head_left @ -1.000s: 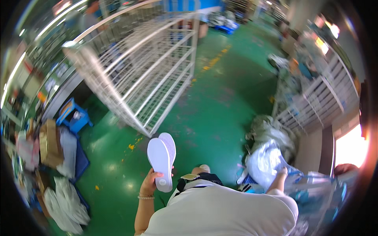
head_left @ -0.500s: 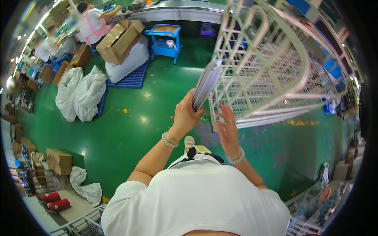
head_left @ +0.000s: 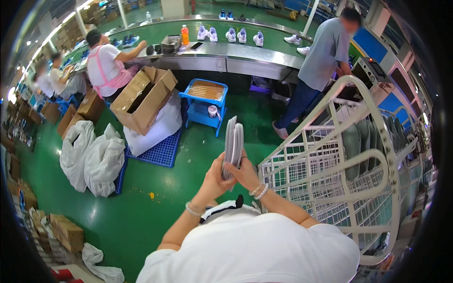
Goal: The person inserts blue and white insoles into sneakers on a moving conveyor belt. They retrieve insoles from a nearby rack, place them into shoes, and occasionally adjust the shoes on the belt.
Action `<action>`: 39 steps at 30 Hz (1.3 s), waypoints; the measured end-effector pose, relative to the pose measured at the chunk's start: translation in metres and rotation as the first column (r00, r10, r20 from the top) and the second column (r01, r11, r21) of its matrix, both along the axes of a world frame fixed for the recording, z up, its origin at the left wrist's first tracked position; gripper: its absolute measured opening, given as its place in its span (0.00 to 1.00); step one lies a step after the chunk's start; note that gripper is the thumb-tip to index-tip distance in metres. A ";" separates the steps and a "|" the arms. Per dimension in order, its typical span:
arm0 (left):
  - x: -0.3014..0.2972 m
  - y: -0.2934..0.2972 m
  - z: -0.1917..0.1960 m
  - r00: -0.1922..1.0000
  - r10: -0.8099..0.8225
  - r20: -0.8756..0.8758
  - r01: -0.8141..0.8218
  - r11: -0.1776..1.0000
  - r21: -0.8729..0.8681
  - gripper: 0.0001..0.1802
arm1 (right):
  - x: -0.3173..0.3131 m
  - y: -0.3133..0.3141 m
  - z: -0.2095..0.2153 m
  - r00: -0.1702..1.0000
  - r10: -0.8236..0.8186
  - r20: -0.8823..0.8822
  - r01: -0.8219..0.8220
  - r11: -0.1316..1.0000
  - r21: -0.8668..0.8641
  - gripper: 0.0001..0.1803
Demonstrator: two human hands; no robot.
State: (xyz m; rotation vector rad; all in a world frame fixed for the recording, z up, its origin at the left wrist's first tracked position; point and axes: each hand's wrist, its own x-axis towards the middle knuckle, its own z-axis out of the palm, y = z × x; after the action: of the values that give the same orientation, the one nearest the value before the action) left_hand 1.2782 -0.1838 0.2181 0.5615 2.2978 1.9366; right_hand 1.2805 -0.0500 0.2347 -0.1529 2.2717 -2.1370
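Note:
Upright in front of my body is a stack of insoles point(head_left: 233, 144), thin, long and grey-white, pressed together with their layered edges showing. My left hand point(head_left: 218, 178) is closed round the lower left side of the stack. From the other side my right hand point(head_left: 244, 173) grips its lower right, thumb across the near edge. The stack's bottom end is partly hidden by my fingers. A white wire rack cart point(head_left: 330, 198) stands close to my right arm, with several grey-green rounded pieces point(head_left: 361, 146) standing in it.
A blue trolley point(head_left: 205, 101) stands ahead, near an open cardboard box point(head_left: 144, 101) and white sacks point(head_left: 101, 160) on the left. Beyond runs a conveyor line point(head_left: 264, 49) with shoes point(head_left: 236, 35). One person point(head_left: 321, 61) stands ahead right; other people point(head_left: 108, 61) sit at the left.
My right hand, earlier apart from the stack with fingers spread, now holds it too. The view has turned right and up; the cart now lies nearer my right side and the standing person shows.

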 end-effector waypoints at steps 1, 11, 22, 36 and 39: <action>-0.028 -0.002 0.000 0.980 -0.142 0.137 0.130 0.987 0.094 0.43 | -0.016 0.005 0.007 0.998 -0.041 0.055 0.041 0.999 -0.004 0.31; -0.327 0.065 0.015 0.618 -0.628 0.473 0.148 0.684 0.715 0.29 | -0.270 0.091 0.012 0.892 -0.258 0.370 0.410 0.806 -0.427 0.26; -0.588 0.124 -0.047 0.949 0.069 0.308 -0.099 0.992 0.081 0.36 | -0.559 0.228 -0.090 0.765 -0.313 0.564 0.443 0.890 -0.107 0.28; -0.894 0.273 -0.158 0.978 0.156 -0.139 -0.203 0.863 -0.462 0.38 | -0.845 0.358 -0.197 0.637 -0.744 0.203 0.534 0.615 0.580 0.53; -0.928 0.316 -0.197 0.981 0.184 -0.068 -0.187 0.772 -0.608 0.43 | -0.889 0.353 -0.165 0.568 -0.756 0.326 0.394 0.598 0.698 0.54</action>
State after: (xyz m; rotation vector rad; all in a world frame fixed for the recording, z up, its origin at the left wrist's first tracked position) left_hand 0.3500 0.1320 0.0208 0.2661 2.8573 1.0965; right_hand 0.3913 0.3026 0.0697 1.3255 2.5526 -1.1874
